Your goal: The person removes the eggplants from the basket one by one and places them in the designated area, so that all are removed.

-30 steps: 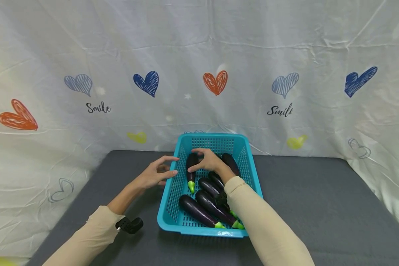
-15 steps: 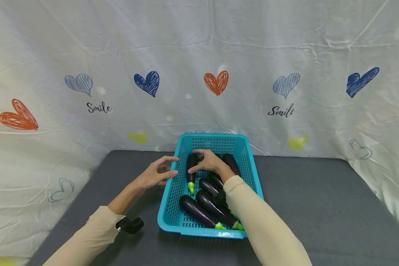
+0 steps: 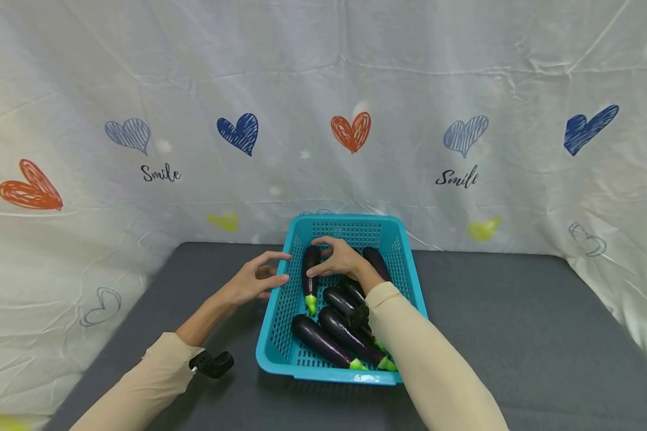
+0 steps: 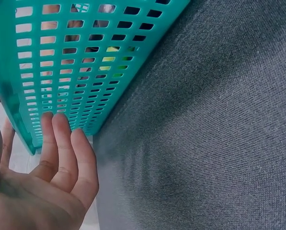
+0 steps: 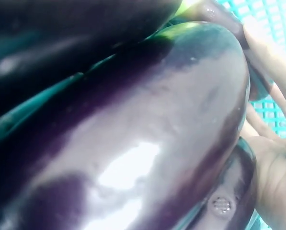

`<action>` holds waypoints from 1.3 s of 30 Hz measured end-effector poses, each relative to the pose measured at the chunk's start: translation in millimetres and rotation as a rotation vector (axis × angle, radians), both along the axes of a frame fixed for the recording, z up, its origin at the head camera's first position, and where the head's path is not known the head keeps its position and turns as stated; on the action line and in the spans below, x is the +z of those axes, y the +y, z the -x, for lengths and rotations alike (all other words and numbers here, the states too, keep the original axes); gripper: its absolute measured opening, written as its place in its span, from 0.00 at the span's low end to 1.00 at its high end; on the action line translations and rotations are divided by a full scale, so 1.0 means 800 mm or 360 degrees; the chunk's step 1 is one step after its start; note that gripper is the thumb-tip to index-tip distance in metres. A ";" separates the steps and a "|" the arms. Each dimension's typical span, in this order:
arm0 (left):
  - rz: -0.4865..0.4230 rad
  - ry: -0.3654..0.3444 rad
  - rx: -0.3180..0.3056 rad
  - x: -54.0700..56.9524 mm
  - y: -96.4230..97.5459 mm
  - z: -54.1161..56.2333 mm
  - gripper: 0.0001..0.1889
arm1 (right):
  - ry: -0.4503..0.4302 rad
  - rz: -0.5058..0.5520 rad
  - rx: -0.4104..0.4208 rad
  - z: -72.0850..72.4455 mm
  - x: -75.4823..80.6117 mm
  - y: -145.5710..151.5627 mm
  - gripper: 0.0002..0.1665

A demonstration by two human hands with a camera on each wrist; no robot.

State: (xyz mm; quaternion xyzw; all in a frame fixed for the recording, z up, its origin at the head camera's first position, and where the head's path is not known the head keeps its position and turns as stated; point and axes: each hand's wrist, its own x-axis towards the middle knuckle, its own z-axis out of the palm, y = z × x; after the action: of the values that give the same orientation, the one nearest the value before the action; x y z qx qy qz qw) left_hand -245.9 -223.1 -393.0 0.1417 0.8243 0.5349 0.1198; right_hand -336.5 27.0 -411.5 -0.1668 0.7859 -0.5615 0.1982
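A turquoise perforated plastic basket [image 3: 334, 376] stands on the grey table with several dark purple, green-capped eggplants inside. My right hand [image 3: 343, 261] reaches into its far left part, thumb and fingers around an upright-lying eggplant [image 3: 310, 287] by the left wall. In the right wrist view, a large glossy eggplant [image 5: 147, 110] fills the foreground and partly hides the hand [image 5: 277, 177]. My left hand [image 3: 250, 281] rests on the basket's left rim with thumb and index tips. In the left wrist view its other fingers [image 4: 61, 143] lie nearly straight against the outer wall.
Nearer eggplants [image 3: 323, 342] lie slanted in the basket's front, and another eggplant [image 3: 376, 263] is at its back right. Grey cloth [image 3: 490, 311] covers the table. A white curtain [image 3: 302, 72] printed with hearts hangs behind. A black strapped device [image 3: 211, 364] sits on the left wrist.
My right hand stays around the same eggplant, which shifts very slightly. The left hand keeps its place on the rim. The head view shifts a little.
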 end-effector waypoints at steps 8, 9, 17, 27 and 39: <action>-0.0006 0.0044 0.0027 0.001 0.002 -0.002 0.28 | -0.0006 0.0098 -0.0019 0.000 0.004 0.001 0.45; -0.0010 0.0044 0.0035 0.001 0.003 -0.003 0.28 | -0.0006 0.0112 -0.0021 0.000 0.005 0.001 0.45; -0.0024 0.0038 0.0043 -0.004 0.007 0.000 0.28 | -0.0067 0.0196 -0.0028 0.002 0.025 0.007 0.45; -0.0037 0.0018 0.0072 -0.004 0.003 0.000 0.28 | -0.0130 0.0339 0.0091 0.002 0.075 0.011 0.46; -0.0004 0.0062 0.0056 -0.007 0.001 0.001 0.28 | 0.0010 0.0350 0.0109 0.002 0.118 0.027 0.46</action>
State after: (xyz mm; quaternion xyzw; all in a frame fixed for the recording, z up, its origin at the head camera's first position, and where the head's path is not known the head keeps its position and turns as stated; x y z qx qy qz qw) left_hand -246.6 -222.6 -398.6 0.1378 0.8281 0.5351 0.0940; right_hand -338.1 49.0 -316.9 -0.2160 0.7140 -0.6367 0.1952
